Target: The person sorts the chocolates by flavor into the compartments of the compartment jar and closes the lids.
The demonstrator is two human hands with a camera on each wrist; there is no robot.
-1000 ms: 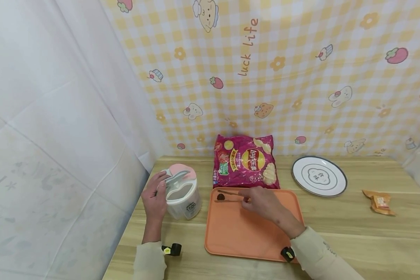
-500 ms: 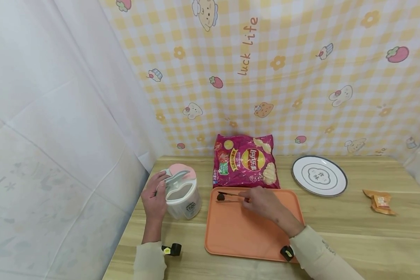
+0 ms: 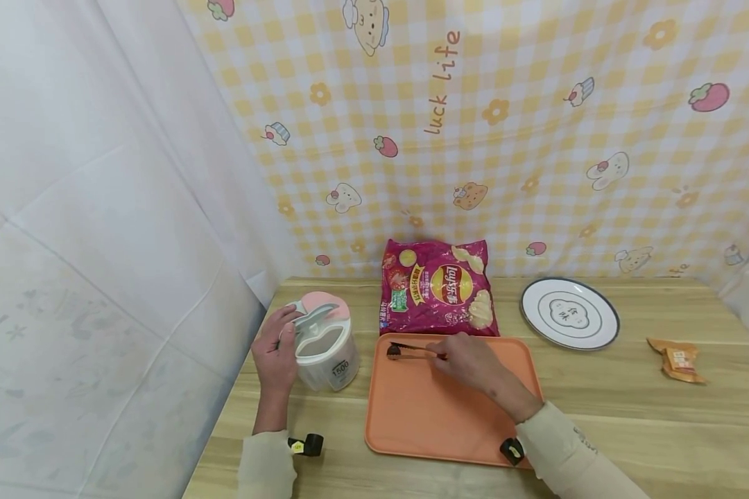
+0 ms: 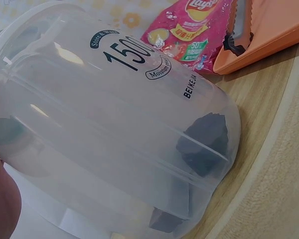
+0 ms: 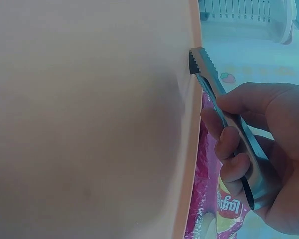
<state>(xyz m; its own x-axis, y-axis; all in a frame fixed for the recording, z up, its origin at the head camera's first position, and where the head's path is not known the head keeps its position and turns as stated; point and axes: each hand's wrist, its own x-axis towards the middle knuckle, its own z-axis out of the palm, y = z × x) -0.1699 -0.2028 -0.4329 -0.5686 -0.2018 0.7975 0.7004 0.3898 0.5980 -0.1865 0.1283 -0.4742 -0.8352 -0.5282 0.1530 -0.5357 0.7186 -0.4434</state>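
Observation:
My right hand [image 3: 468,359] holds metal food tongs [image 5: 234,119] over the far left corner of the orange tray [image 3: 433,416]. The toothed tips pinch a small dark brown lump [image 3: 393,351]; its kind is unclear. To the left stands a clear plastic storage jar [image 3: 335,372] with a white and pink top, marked 1500. My left hand [image 3: 277,352] grips its raised flip lid [image 3: 315,314], which leaves the opening uncovered. Through the wall, the left wrist view shows dark chunks [image 4: 205,144] at the jar's bottom. Only part of the left hand shows there.
A magenta Lay's chip bag [image 3: 437,287] lies behind the tray, against the checked curtain [image 3: 505,152]. On the right are a white plate [image 3: 570,336] with a dark rim and a small orange wrapped packet [image 3: 678,360].
The tongs' two arms have drawn together, and their tips now squeeze the dark lump. My left hand and the jar have stayed put.

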